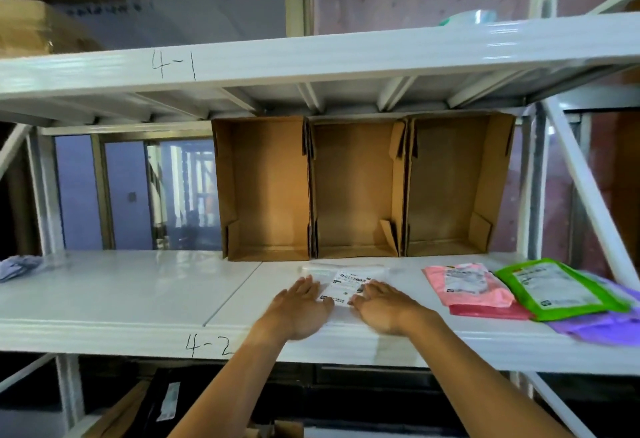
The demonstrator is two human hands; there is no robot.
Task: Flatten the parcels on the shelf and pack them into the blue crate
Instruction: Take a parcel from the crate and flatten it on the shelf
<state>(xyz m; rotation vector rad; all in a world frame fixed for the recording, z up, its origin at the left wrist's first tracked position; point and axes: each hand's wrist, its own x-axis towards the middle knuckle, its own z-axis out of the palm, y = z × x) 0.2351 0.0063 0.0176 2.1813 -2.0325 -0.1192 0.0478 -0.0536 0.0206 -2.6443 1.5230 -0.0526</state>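
A white parcel with a barcode label lies flat on the white shelf marked 4-2. My left hand presses on its left part with straight fingers. My right hand presses flat on its right part. To the right lie a pink parcel, a green parcel overlapping it, and a purple parcel underneath at the shelf's front. No blue crate is in view.
Three open cardboard boxes stand on their sides at the back of the shelf. A grey bag lies at the far left. The upper shelf, marked 4-1, holds a brown box and tape rolls. Dark items sit below.
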